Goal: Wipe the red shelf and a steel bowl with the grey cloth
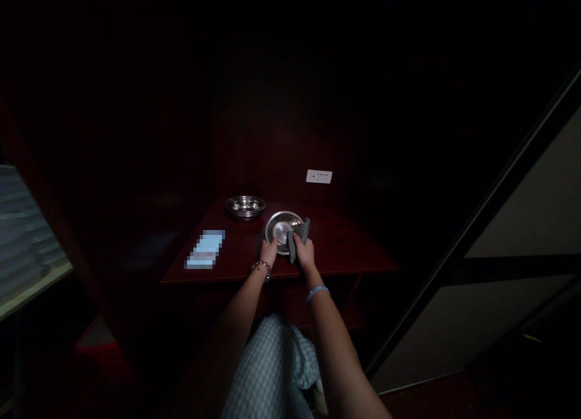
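Observation:
A shiny metal bowl is held up, tilted toward me, above the front part of the dark red table. My left hand is closed on the bowl's near left rim, thumb over the edge. In my right hand is a grey cloth, folded over the bowl's right rim and pressed against the metal. Fingers of the right hand show partly inside the bowl; the rest are hidden. Behind and to the left, a small stack of similar metal bowls sits on the table.
A pixelated bright rectangle lies at the table's left. A white wall socket is on the back panel. Stacked pale items stand on a shelf at far left. A framed pale panel slants along the right.

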Demonstrator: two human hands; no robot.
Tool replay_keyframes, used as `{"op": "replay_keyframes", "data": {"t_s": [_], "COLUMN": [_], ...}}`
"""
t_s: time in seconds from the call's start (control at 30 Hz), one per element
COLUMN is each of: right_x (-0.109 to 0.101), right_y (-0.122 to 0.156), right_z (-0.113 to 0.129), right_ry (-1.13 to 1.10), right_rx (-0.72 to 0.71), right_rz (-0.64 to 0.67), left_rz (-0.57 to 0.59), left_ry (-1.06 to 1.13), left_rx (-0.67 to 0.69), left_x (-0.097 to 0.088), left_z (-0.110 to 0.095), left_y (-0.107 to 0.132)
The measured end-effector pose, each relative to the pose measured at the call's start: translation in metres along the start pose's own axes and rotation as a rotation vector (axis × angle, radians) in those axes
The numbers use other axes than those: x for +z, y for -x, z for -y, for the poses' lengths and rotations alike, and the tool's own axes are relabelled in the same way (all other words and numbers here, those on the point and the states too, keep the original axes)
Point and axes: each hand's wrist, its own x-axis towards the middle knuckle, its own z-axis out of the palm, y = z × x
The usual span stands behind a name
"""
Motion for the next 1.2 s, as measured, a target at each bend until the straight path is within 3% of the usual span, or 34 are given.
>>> {"op": "replay_keyframes", "data": {"t_s": [0.13, 0.73, 1.2], "right_x": [-0.0001, -0.0013, 0.0004], "right_y": [0.001, 0.0018, 0.0013], "right_z": [0.0003, 0.0033, 0.0005], "right_ry": [0.0, -0.018, -0.017], "right_rx": [-0.004, 0.008, 0.018], "right_rz": [0.0, -0.003, -0.015], "left_rz": [-0.038, 0.005, 0.004], "left_ry": [-0.054, 0.0, 0.007], "left_rx": [-0.073, -0.033, -0.03], "left_x": [0.0008, 0.0011, 0.0018], "left_z": [-0.0057, 0.0013, -0.0071], "left_y": [0.0039, -0.0027, 0.0034]}}
